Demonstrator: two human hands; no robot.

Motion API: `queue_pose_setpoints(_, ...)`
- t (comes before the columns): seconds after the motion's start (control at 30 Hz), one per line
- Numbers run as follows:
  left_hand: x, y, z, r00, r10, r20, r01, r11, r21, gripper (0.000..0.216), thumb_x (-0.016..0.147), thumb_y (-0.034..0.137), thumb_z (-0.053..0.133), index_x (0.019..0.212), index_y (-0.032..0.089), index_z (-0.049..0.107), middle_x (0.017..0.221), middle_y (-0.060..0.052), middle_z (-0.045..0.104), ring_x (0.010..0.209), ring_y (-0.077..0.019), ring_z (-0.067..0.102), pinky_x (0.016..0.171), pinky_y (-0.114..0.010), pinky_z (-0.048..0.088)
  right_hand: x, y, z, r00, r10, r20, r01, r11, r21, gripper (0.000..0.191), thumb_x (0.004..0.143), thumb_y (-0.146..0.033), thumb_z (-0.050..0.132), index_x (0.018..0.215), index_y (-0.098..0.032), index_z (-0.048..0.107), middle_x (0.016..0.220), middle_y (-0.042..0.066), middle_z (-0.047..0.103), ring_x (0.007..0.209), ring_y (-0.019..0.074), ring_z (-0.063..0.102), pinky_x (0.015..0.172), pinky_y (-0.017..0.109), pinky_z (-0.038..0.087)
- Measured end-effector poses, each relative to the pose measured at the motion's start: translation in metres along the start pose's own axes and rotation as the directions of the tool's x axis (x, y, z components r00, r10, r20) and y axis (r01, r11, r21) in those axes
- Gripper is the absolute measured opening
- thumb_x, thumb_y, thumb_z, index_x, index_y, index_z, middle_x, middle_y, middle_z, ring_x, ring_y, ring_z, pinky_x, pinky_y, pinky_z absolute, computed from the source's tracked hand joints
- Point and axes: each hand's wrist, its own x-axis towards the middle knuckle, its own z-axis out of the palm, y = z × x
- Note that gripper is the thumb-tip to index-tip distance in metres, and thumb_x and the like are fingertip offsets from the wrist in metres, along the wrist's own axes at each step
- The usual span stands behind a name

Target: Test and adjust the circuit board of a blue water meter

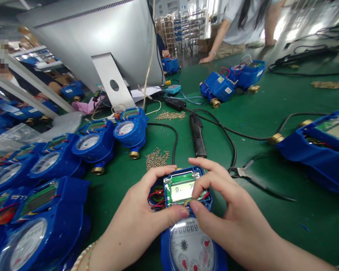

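A blue water meter (192, 242) with a round dial lies in front of me. At its top, a green circuit board (168, 181) with a lit LCD screen (180, 190) sits in the open housing, with red and coloured wires (155, 199) beside it. My left hand (147, 210) grips the housing from the left, its thumb by the board's lower edge. My right hand (226, 203) is closed at the board's lower right, index fingertip over the screen and thumb near the wires. Whether a wire is pinched there is hidden.
More blue meters stand at left (56, 210), back right (219, 88) and right (319, 146). A black electric screwdriver (197, 135), loose screws (157, 158) and cutting pliers (241, 172) lie on the green table (271, 229). A monitor (93, 37) stands behind; another person leans on the table.
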Motion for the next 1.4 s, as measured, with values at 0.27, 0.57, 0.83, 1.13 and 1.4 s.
queue_pose_setpoints(0.27,0.002,0.004,0.001,0.999,0.035,-0.014,-0.033,0.994,0.105,0.050,0.074,0.038,0.076,0.117,0.038,0.051,0.121,0.008,0.060,0.109,-0.0192,0.058,0.089,-0.029,0.049,0.009,-0.007,-0.001,0.984,0.112,0.135,-0.124,0.989,0.080,0.010,0.072,-0.014,0.056,0.077,-0.022,0.052,0.140,0.008,0.044,0.140,0.0273,0.029,0.105,0.056,0.035)
queue_pose_setpoints(0.57,-0.001,0.006,0.011,0.987,0.126,-0.104,-0.101,0.971,0.215,0.053,0.070,0.026,0.071,0.117,0.035,0.048,0.111,0.008,0.064,0.095,-0.0163,0.064,0.080,-0.026,0.054,-0.012,0.014,-0.012,0.982,-0.139,0.128,0.145,0.989,-0.039,0.026,0.089,-0.021,0.053,0.106,-0.039,0.062,0.155,-0.011,0.021,0.146,0.0220,0.012,0.115,0.055,0.023)
queue_pose_setpoints(0.83,-0.001,0.007,0.008,0.986,0.149,-0.079,-0.124,0.958,0.258,0.049,0.073,0.028,0.070,0.116,0.037,0.047,0.114,0.010,0.061,0.100,-0.0142,0.061,0.083,-0.025,0.052,-0.012,0.005,-0.006,0.979,-0.157,0.128,0.177,0.971,-0.162,0.029,0.089,-0.017,0.049,0.107,-0.036,0.063,0.152,-0.010,0.029,0.146,0.0224,0.014,0.114,0.061,0.019)
queue_pose_setpoints(1.13,-0.002,0.010,0.008,0.988,0.134,-0.080,-0.111,0.965,0.238,0.049,0.072,0.028,0.070,0.116,0.034,0.047,0.111,0.008,0.062,0.097,-0.0163,0.063,0.082,-0.027,0.052,-0.020,0.010,0.002,0.987,-0.139,-0.080,0.126,0.982,-0.143,0.020,0.089,-0.022,0.053,0.103,-0.031,0.063,0.150,-0.005,0.033,0.144,0.0217,0.022,0.112,0.055,0.032)
queue_pose_setpoints(1.4,-0.002,0.008,0.008,0.986,0.140,-0.086,-0.116,0.963,0.245,0.049,0.072,0.028,0.069,0.116,0.033,0.048,0.112,0.006,0.062,0.099,-0.0188,0.062,0.083,-0.030,0.052,-0.022,0.006,0.003,0.980,-0.185,-0.075,0.165,0.961,-0.224,0.019,0.088,-0.019,0.053,0.098,-0.031,0.064,0.150,-0.007,0.033,0.143,0.0204,0.023,0.115,0.054,0.027)
